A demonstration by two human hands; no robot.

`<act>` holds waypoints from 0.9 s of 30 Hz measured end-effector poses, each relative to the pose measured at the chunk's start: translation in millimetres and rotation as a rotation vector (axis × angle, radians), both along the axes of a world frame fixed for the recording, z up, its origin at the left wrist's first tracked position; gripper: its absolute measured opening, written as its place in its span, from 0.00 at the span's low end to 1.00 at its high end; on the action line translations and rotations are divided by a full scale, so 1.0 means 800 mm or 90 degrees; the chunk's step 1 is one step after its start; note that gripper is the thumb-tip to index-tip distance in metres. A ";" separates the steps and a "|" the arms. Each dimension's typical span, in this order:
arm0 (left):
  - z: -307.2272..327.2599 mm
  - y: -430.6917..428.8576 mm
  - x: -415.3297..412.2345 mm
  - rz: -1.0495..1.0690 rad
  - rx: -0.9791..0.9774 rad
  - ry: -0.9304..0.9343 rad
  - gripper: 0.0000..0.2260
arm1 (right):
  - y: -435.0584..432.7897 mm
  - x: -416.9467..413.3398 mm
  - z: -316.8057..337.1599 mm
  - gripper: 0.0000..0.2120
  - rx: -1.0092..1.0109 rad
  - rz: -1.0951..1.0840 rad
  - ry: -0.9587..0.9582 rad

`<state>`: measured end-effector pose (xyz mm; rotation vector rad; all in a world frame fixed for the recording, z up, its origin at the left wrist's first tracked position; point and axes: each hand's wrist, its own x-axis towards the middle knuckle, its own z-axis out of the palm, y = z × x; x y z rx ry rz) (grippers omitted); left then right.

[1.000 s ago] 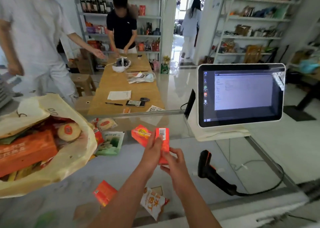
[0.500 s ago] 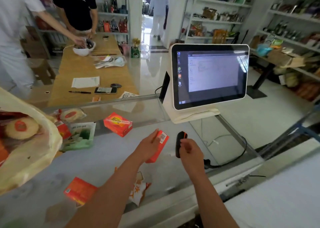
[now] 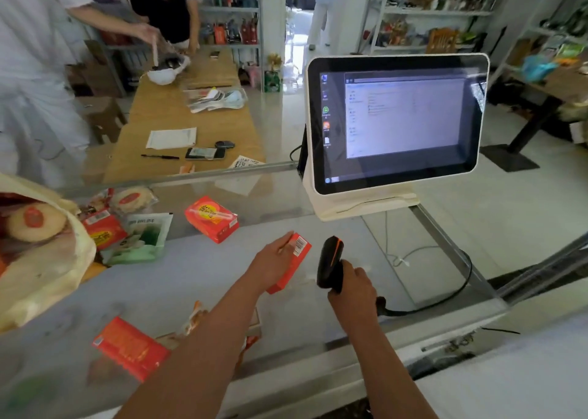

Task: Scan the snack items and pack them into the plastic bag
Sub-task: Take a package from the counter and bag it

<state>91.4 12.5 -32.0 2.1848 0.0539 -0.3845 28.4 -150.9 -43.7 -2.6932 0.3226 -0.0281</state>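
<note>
- Our left hand (image 3: pixel 273 264) grasps a red snack box (image 3: pixel 293 267) over the surface (image 3: pixel 197 270), barcode showing.
- Our right hand (image 3: pixel 353 286) grips the scanner (image 3: pixel 329 259) just beside it.
- The plastic bag (image 3: pixel 41 278) lies far left.

plastic bag (image 3: pixel 41 278) is lying at counter's (image 3: pixel 197 278) left edge | monitor (image 3: pixel 397 123) is standing on far edge | scanner (image 3: pixel 329 259) is hanging right of snack box (image 3: pixel 296 258)
</note>
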 end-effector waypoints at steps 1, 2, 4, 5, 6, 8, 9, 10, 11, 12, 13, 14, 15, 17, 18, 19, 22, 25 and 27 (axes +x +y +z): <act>-0.001 -0.003 0.000 -0.003 0.011 -0.004 0.20 | -0.005 0.002 0.004 0.15 0.028 0.005 -0.003; -0.002 -0.007 0.001 -0.009 0.025 -0.010 0.21 | -0.011 0.003 0.009 0.12 0.056 0.017 -0.009; -0.002 -0.013 -0.001 -0.020 0.052 -0.028 0.21 | -0.026 0.003 0.021 0.07 0.089 0.050 -0.025; -0.002 -0.014 -0.002 -0.020 0.057 -0.032 0.21 | -0.034 0.003 0.029 0.06 0.104 0.064 -0.024; -0.002 -0.016 -0.003 -0.020 0.059 -0.031 0.21 | -0.042 0.002 0.037 0.07 0.125 0.076 -0.018; -0.002 -0.017 -0.003 -0.025 0.059 -0.022 0.22 | -0.055 0.001 0.053 0.08 0.172 0.086 -0.003; -0.002 -0.018 -0.002 -0.026 0.058 -0.019 0.22 | -0.060 0.001 0.061 0.08 0.193 0.088 0.002; -0.002 -0.017 -0.002 -0.026 0.055 -0.017 0.22 | -0.064 0.001 0.067 0.07 0.211 0.091 0.004; -0.001 -0.017 -0.002 -0.024 0.051 -0.013 0.22 | -0.067 0.002 0.072 0.07 0.226 0.096 0.009; -0.001 -0.016 -0.002 -0.020 0.046 -0.009 0.22 | -0.068 0.002 0.077 0.07 0.240 0.104 0.015; 0.000 -0.016 -0.002 -0.017 0.042 -0.005 0.22 | -0.069 0.001 0.080 0.07 0.251 0.113 0.021; 0.000 -0.016 -0.002 -0.014 0.039 0.000 0.22 | -0.069 0.000 0.083 0.07 0.259 0.123 0.026; 0.001 -0.017 -0.003 -0.011 0.039 0.005 0.22 | -0.069 -0.001 0.086 0.07 0.265 0.131 0.028; 0.001 -0.020 -0.002 -0.006 0.040 0.017 0.23 | -0.071 -0.003 0.090 0.06 0.273 0.147 0.032; 0.000 -0.021 -0.002 -0.001 0.038 0.022 0.23 | -0.072 -0.004 0.091 0.06 0.276 0.153 0.031; 0.000 -0.021 -0.003 0.003 0.034 0.025 0.23 | -0.072 -0.005 0.093 0.06 0.278 0.157 0.029; -0.002 -0.023 -0.003 0.009 0.032 0.026 0.23 | -0.076 -0.008 0.096 0.06 0.287 0.160 0.024; -0.002 -0.024 -0.003 0.009 0.036 0.023 0.23 | -0.079 -0.011 0.097 0.06 0.295 0.159 0.016; -0.003 -0.024 -0.004 0.011 0.036 0.024 0.23 | -0.080 -0.013 0.097 0.06 0.294 0.158 0.015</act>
